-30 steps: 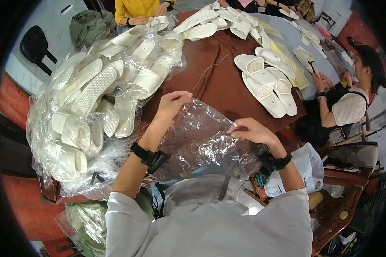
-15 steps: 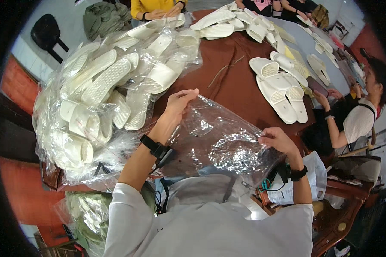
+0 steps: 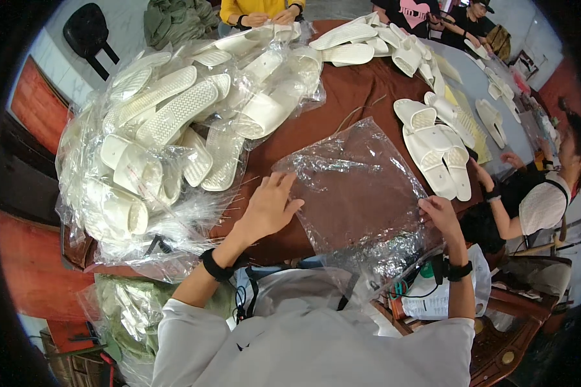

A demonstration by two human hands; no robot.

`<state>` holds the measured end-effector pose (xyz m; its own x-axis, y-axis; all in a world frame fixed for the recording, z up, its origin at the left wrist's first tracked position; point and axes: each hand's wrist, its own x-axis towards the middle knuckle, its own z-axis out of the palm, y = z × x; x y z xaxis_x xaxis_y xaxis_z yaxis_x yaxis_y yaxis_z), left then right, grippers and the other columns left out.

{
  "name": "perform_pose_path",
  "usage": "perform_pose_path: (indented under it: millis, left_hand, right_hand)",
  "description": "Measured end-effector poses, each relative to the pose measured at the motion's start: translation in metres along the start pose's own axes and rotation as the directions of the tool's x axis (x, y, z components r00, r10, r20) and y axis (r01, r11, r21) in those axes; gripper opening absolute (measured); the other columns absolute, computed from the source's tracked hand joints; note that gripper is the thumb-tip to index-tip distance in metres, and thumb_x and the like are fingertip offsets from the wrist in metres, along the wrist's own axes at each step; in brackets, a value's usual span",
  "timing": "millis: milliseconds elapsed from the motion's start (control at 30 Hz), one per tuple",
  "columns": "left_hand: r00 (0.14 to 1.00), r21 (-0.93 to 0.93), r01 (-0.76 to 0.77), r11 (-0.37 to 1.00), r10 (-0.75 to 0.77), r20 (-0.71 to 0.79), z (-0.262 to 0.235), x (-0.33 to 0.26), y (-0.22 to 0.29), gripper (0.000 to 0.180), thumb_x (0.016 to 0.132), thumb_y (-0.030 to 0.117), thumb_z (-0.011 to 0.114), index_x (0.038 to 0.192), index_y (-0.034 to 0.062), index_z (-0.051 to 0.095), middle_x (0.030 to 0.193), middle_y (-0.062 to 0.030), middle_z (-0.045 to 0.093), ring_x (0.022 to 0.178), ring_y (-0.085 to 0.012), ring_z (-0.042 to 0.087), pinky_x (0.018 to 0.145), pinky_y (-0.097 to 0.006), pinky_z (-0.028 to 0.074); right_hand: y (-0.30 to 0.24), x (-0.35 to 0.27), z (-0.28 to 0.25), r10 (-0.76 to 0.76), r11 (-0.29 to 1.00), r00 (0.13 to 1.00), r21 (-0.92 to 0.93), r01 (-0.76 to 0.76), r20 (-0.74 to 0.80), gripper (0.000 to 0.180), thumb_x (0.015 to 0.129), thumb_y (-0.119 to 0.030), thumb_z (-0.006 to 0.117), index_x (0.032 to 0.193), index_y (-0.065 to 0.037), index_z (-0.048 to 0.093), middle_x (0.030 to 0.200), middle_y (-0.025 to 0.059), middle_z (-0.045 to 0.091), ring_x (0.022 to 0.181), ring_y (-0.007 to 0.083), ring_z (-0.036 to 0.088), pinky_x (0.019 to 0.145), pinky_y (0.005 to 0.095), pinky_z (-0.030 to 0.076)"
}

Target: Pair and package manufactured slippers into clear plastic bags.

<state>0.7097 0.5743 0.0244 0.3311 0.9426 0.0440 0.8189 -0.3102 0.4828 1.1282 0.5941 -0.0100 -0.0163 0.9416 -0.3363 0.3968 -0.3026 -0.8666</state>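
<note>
A clear plastic bag [image 3: 358, 187] is spread above the brown tabletop in front of me, its far corner pointing away. My right hand [image 3: 441, 218] pinches the bag's right edge between thumb and fingers. At the bag's left edge is my left hand [image 3: 269, 206], palm down with fingers stretched and thumb apart, holding nothing; whether its fingertips touch the film I cannot tell. Beyond my right hand lies a pair of white slide sandals [image 3: 438, 155], unwrapped. To the left rises a big heap of bagged white slippers [image 3: 181, 109].
More loose white slippers [image 3: 352, 55] line the table's far side. A person in yellow [image 3: 258, 11] sits opposite, and another person in a light top [image 3: 546, 205] is at the right. Near my right forearm hangs a white plastic bag [image 3: 481, 277]. A brown cloth [image 3: 342, 84] covers the table.
My left hand has let go of the bag's corner and come down nearer me, its fingers opening. The bag now lies flatter and farther forward. My right hand keeps its pinch.
</note>
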Motion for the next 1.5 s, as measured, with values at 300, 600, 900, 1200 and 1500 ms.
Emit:
perform_pose_path:
  millis: [300,600,900,1200,1500]
  left_hand:
    - [0.999,0.128,0.009,0.992,-0.003,-0.048,0.029,0.019,-0.010,0.073,0.088,0.040,0.056,0.135,-0.0092,0.030,0.141,-0.0277,0.030,0.127,-0.0419,0.032,0.102,-0.048,0.032]
    - [0.999,0.290,0.037,0.956,-0.044,0.017,0.035,0.034,-0.026,0.087,0.080,0.051,0.062,0.136,-0.0080,0.032,0.143,-0.0246,0.032,0.131,-0.0372,0.030,0.106,-0.047,0.027]
    - [0.979,0.242,-0.176,0.954,0.143,0.147,0.050,0.041,0.023,0.086,0.083,0.061,0.051,0.145,0.0077,0.024,0.147,-0.0270,0.021,0.133,-0.0449,0.022,0.106,-0.054,0.021]
    - [0.955,0.294,-0.115,0.949,0.025,0.295,0.057,0.065,0.025,0.099,0.074,0.073,0.054,0.147,0.0144,0.021,0.149,-0.0280,0.015,0.133,-0.0543,0.014,0.106,-0.062,0.016]
    - [0.928,0.301,-0.110,0.947,-0.011,0.372,0.052,0.075,0.030,0.100,0.072,0.071,0.058,0.148,0.0188,0.020,0.147,-0.0308,0.016,0.132,-0.0566,0.016,0.105,-0.063,0.020]
  right_hand:
    - [0.008,0.016,0.004,0.009,0.999,0.998,-0.034,-0.011,-0.070,0.023,0.087,-0.028,0.064,0.086,-0.004,0.062,0.069,0.0011,0.060,0.054,0.0104,0.059,0.048,0.0220,0.045]
    - [-0.003,0.016,0.013,0.019,0.999,0.982,-0.026,-0.024,-0.187,0.025,0.085,-0.022,0.066,0.081,0.003,0.066,0.065,0.0037,0.063,0.051,0.0100,0.058,0.045,0.0233,0.045]
    - [0.004,0.031,0.020,-0.243,0.953,0.913,-0.256,0.162,-0.327,0.027,0.084,-0.024,0.065,0.081,0.002,0.065,0.063,0.0122,0.064,0.057,0.0210,0.063,0.056,0.0329,0.048]
    - [-0.028,0.039,0.021,-0.531,0.765,0.701,-0.624,0.156,-0.476,0.026,0.083,-0.026,0.066,0.087,0.000,0.064,0.076,0.0181,0.065,0.071,0.0360,0.063,0.064,0.0428,0.048]
    - [-0.029,0.082,0.007,-0.521,0.774,0.720,-0.608,0.174,-0.457,0.024,0.079,-0.027,0.067,0.077,-0.003,0.067,0.072,0.0159,0.064,0.068,0.0342,0.062,0.061,0.0403,0.047]
